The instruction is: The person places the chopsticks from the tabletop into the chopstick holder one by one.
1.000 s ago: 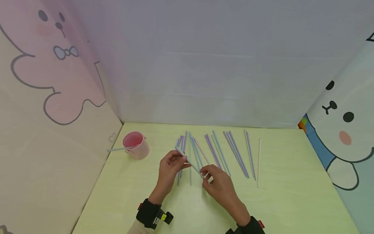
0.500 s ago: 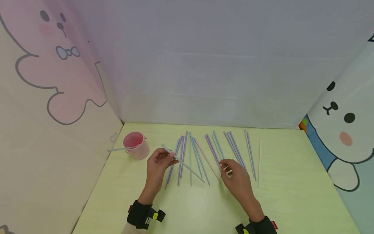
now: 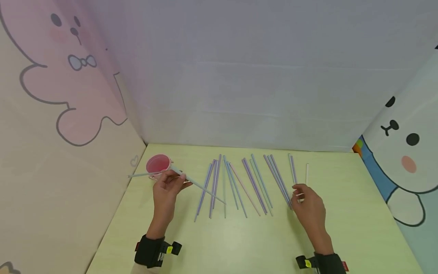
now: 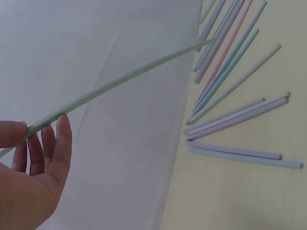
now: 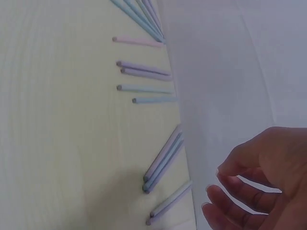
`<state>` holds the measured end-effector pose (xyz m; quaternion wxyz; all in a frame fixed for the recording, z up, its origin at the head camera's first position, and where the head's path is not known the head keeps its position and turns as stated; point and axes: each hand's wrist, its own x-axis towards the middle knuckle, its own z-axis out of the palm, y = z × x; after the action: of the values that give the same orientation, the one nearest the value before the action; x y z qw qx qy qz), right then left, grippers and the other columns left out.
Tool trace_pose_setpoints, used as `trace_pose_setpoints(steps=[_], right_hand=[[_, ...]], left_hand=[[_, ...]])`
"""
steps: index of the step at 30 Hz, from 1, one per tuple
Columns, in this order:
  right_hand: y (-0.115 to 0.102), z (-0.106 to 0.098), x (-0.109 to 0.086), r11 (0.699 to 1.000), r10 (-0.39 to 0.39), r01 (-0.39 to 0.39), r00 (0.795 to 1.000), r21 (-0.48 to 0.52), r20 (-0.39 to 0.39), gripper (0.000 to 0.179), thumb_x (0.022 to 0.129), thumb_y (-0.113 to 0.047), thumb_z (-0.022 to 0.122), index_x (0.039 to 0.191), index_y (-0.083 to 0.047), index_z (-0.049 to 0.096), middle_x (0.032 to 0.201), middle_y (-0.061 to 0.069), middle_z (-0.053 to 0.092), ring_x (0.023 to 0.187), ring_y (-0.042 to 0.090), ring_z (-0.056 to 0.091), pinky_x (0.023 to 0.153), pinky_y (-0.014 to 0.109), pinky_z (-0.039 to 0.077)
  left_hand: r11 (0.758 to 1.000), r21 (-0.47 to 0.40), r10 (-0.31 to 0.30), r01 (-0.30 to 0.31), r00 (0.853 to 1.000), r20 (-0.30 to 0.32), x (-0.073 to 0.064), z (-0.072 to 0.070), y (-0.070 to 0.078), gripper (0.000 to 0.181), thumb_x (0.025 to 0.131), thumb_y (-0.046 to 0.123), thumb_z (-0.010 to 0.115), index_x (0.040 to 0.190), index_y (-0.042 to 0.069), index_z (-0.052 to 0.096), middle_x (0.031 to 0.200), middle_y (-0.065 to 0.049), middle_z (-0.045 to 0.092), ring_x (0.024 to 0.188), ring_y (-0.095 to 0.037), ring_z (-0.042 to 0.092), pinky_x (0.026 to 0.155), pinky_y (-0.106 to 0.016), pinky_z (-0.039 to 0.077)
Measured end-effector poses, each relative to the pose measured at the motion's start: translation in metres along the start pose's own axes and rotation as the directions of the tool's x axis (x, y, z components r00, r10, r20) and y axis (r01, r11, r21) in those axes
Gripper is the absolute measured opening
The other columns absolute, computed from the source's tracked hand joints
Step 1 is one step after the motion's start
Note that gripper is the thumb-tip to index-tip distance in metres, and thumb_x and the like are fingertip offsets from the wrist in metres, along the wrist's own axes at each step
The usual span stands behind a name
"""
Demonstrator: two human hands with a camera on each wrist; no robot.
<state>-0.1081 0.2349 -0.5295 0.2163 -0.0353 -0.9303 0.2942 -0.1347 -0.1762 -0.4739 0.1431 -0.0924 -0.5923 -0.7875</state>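
Observation:
My left hand (image 3: 167, 194) pinches a pale green straw (image 4: 120, 80) near one end, between thumb and fingers. The straw slants down to the right above the table, its upper end overlapping the pink bucket (image 3: 156, 161) in the head view. Another pale straw (image 3: 138, 175) sticks out sideways at the bucket's left. Over the right part of the spread straws is my right hand (image 3: 309, 205), fingers loosely curled, with nothing between thumb and fingers in the right wrist view. It partly hides a purple straw (image 3: 293, 169) and a white straw (image 3: 307, 173).
Several purple, blue, green and pink straws lie fanned across the middle of the pale yellow table (image 3: 236, 247), some in close groups such as the purple pair (image 3: 254, 186). A pale curtain (image 3: 256, 95) borders the back edge, with printed cartoon panels on both sides.
My left hand has carried the pale green straw left toward the bucket. My right hand has come away from that straw and moved right, over the rightmost straws.

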Motion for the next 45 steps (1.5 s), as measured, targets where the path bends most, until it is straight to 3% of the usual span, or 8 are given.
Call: trace_pose_setpoints(steps=[7,11,23,31,39,42,45], right_hand=[[0.021,-0.003,0.001,0.995,0.083,-0.081,0.996,-0.064,0.015,0.024,0.082,-0.003,0.066,0.106,-0.002,0.069,0.087,0.012,0.070,0.075,0.031,0.068,0.044,0.035,0.047],[0.030,0.000,0.001,0.986,0.142,-0.138,0.989,-0.097,0.040,0.025,0.084,-0.006,0.065,0.109,-0.001,0.067,0.090,0.013,0.069,0.077,0.031,0.067,0.044,0.037,0.048],[0.047,0.007,0.001,0.955,0.257,-0.238,0.962,-0.177,0.092,0.037,0.084,-0.009,0.065,0.119,0.003,0.060,0.099,0.018,0.061,0.076,0.035,0.061,0.046,0.043,0.046],[0.058,0.005,0.000,0.937,0.315,-0.287,0.941,-0.197,0.125,0.038,0.087,-0.010,0.060,0.123,0.002,0.057,0.103,0.017,0.061,0.083,0.037,0.061,0.051,0.048,0.049],[0.060,0.001,-0.003,0.926,0.346,-0.312,0.927,-0.215,0.145,0.038,0.087,-0.009,0.061,0.122,0.003,0.056,0.103,0.019,0.060,0.084,0.037,0.060,0.053,0.049,0.049],[0.058,0.000,-0.002,0.926,0.347,-0.314,0.926,-0.212,0.146,0.038,0.086,-0.008,0.060,0.122,0.004,0.056,0.103,0.020,0.060,0.085,0.038,0.059,0.053,0.050,0.050],[0.057,-0.001,-0.002,0.925,0.347,-0.314,0.927,-0.215,0.143,0.037,0.086,-0.007,0.060,0.121,0.004,0.057,0.102,0.021,0.060,0.084,0.038,0.059,0.053,0.050,0.050]], left_hand=[[0.999,-0.006,0.035,-0.035,0.997,-0.066,0.004,-0.012,0.016,0.030,0.090,-0.013,0.062,0.112,-0.025,0.045,0.095,-0.017,0.064,0.082,-0.025,0.071,0.078,-0.062,0.051],[0.997,0.013,0.080,-0.079,0.992,-0.096,0.009,-0.019,0.024,0.026,0.088,-0.014,0.062,0.109,-0.023,0.049,0.098,-0.018,0.066,0.081,-0.026,0.071,0.076,-0.060,0.052],[0.979,-0.009,0.200,-0.204,0.968,-0.149,0.017,-0.034,0.043,0.021,0.088,-0.020,0.058,0.107,-0.024,0.049,0.093,-0.016,0.066,0.081,-0.027,0.071,0.075,-0.052,0.055],[0.935,0.013,0.349,-0.353,0.918,-0.190,0.024,-0.040,0.064,0.023,0.085,-0.026,0.057,0.107,-0.028,0.049,0.094,-0.021,0.061,0.079,-0.028,0.068,0.074,-0.037,0.062],[0.907,0.036,0.414,-0.420,0.871,-0.266,0.032,-0.052,0.079,0.025,0.083,-0.025,0.060,0.106,-0.028,0.050,0.094,-0.024,0.063,0.081,-0.029,0.068,0.072,-0.039,0.062],[0.894,0.084,0.441,-0.440,0.836,-0.327,0.034,-0.057,0.080,0.025,0.083,-0.022,0.063,0.105,-0.026,0.053,0.093,-0.025,0.062,0.081,-0.029,0.068,0.071,-0.039,0.061],[0.873,0.170,0.486,-0.458,0.781,-0.392,0.034,-0.062,0.080,0.025,0.083,-0.017,0.066,0.105,-0.023,0.056,0.092,-0.026,0.060,0.079,-0.029,0.067,0.070,-0.038,0.062]])
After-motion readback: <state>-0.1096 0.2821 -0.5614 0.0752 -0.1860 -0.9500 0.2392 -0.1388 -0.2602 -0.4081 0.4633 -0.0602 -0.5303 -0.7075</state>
